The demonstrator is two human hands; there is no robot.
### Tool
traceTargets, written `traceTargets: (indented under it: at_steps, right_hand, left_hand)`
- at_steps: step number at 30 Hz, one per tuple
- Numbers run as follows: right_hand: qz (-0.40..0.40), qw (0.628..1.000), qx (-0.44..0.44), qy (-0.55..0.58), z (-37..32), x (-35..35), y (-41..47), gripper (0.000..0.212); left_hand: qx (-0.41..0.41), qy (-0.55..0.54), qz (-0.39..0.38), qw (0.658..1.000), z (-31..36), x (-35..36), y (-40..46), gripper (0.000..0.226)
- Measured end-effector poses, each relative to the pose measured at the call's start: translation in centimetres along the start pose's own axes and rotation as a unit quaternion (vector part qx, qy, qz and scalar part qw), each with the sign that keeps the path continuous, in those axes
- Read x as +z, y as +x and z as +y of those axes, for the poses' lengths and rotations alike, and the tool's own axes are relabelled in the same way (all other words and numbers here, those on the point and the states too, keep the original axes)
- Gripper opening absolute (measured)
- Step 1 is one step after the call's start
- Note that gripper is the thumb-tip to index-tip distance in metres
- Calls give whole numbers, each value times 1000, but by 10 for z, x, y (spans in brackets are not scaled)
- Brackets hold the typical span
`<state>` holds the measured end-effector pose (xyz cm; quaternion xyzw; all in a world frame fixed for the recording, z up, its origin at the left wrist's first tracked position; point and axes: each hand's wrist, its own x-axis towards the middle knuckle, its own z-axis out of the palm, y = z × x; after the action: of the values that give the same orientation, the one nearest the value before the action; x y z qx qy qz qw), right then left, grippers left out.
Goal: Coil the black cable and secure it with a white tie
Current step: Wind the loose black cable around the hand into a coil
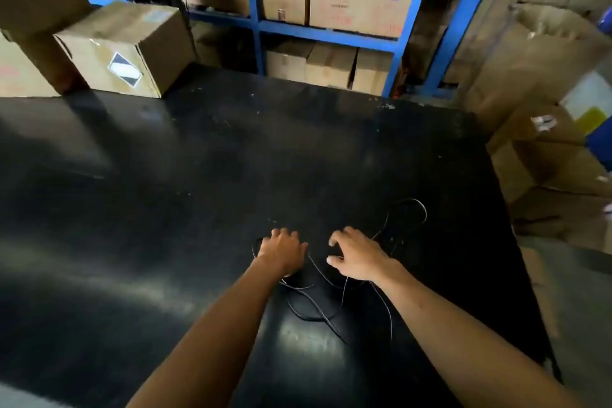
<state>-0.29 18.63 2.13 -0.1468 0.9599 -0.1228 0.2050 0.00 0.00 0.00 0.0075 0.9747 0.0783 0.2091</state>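
A thin black cable (318,306) lies in loose, tangled loops on the black table (198,175), hard to make out against the dark top. One loop curls out at the far right and others spread below my wrists. My left hand (281,250) rests palm down on the cable's left side, fingers curled; whether it grips the cable I cannot tell. My right hand (356,257) hovers just right of it with fingers spread and bent, over the strands. No white tie shows.
Cardboard boxes (126,46) stand at the table's far left corner. Blue metal shelving (331,30) full of boxes runs behind the table. More boxes (546,159) are stacked on the floor past the table's right edge.
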Motion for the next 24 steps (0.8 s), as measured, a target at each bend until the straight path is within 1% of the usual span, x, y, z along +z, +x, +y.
traceTargets:
  at_steps: [4, 7, 9, 11, 12, 13, 14, 15, 16, 17, 19, 21, 22, 24]
  right_hand:
    - [-68, 995, 26, -65, 0, 36, 7, 36]
    - [-88, 990, 42, -106, 3, 60, 13, 35]
    - [-88, 990, 54, -98, 7, 70, 17, 28]
    - [-75, 994, 49, -68, 10, 75, 20, 20]
    - [-57, 997, 50, -34, 11, 74, 20, 18]
    - [-39, 996, 67, 34, 14, 73, 20, 16]
    - [-20, 989, 85, 118, 16, 72, 20, 14]
    - [-1, 974, 94, 205, 18, 69, 21, 10]
    - [13, 958, 85, 272, 18, 64, 20, 5]
    - [22, 946, 65, 318, 16, 57, 18, 3]
    - [25, 921, 30, 387, 11, 43, 11, 5]
    - [26, 898, 14, 438, 4, 31, 3, 4]
    - [29, 887, 17, 461, 1, 28, 0, 4]
    - [51, 865, 28, 498, -4, 24, -7, 14]
  left_hand:
    - [-5, -32, -61, 998, 11, 27, 10, 50]
    - [-12, -57, -91, 994, 18, 42, 20, 48]
    - [-44, -101, -108, 988, 18, 48, 29, 51]
    - [-103, -190, -117, 969, 14, 52, 41, 60]
    - [-134, -253, -124, 950, 11, 52, 47, 67]
    - [-164, -341, -131, 916, 8, 52, 53, 73]
    - [-186, -436, -143, 869, 7, 50, 55, 76]
    - [-196, -516, -155, 819, 8, 47, 58, 79]
    - [-188, -568, -173, 782, 8, 42, 59, 82]
    - [-165, -602, -194, 757, 9, 35, 58, 84]
    - [-103, -647, -225, 721, 16, 19, 55, 75]
    - [-61, -686, -230, 688, 25, 1, 53, 64]
    - [-53, -704, -219, 673, 29, -7, 52, 66]
    - [-36, -733, -197, 650, 34, -26, 49, 76]
